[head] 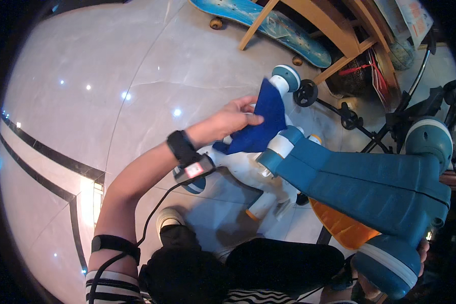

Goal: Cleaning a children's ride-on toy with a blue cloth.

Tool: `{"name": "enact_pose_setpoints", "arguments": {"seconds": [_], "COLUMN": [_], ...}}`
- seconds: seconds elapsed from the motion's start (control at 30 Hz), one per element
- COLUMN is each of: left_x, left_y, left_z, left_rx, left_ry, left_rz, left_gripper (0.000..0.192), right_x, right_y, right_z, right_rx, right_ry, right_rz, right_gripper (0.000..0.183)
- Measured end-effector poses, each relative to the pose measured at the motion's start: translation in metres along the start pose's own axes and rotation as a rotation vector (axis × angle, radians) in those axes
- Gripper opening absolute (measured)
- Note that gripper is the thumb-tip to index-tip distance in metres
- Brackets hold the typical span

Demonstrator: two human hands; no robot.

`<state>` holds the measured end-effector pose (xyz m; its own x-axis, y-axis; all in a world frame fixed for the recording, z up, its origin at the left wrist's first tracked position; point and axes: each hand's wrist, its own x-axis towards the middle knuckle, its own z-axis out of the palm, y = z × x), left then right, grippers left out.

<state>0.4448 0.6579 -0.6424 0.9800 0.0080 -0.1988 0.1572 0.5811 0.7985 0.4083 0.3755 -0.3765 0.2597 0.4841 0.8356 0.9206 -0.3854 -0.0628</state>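
A child's ride-on toy in teal and white plastic [364, 178] is tilted in front of me, its broad teal panel towards the right. My left hand [235, 119] pinches a dark blue cloth [268, 117], thumb in front and fingers partly behind it. The cloth lies over the toy's white frame [247, 167], just below a small teal-and-white wheel [287, 78]. At the lower right, my right hand [423, 252] grips the toy beside a large teal rounded end [389, 262], which hides most of the hand. Under the panel an orange piece [338, 224] shows.
A blue skateboard [266, 26] lies beyond the toy, partly behind a wooden chair's legs [258, 24]. To the right stands a black wheeled frame [349, 116], near a ball [401, 55]. My shoe [170, 216] rests on the tiled floor [87, 125]. A cable [154, 212] runs along my left arm.
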Motion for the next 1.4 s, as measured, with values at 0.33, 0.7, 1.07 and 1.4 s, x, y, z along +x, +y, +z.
{"name": "enact_pose_setpoints", "arguments": {"seconds": [0.33, 0.7, 1.07, 1.4], "left_x": [-0.006, 0.003, -0.045, 0.039], "left_y": [-0.042, -0.035, 0.008, -0.047], "left_z": [0.033, -0.017, -0.082, -0.014], "left_rx": [1.17, -0.078, -0.781, 1.001], "left_ry": [0.35, 0.291, -0.011, -0.511], "left_rz": [0.568, 0.088, 0.245, 0.447], "left_gripper": [0.025, 0.009, 0.031, 0.019], "right_x": [0.002, -0.002, -0.003, -0.004], "right_y": [0.003, 0.002, 0.007, 0.014], "right_z": [-0.003, -0.007, -0.005, -0.006], "right_rx": [-0.038, -0.011, -0.023, -0.038], "right_ry": [-0.014, -0.001, 0.01, -0.011], "right_rz": [-0.013, -0.007, -0.018, 0.005], "right_gripper": [0.09, 0.091, 0.092, 0.093]}}
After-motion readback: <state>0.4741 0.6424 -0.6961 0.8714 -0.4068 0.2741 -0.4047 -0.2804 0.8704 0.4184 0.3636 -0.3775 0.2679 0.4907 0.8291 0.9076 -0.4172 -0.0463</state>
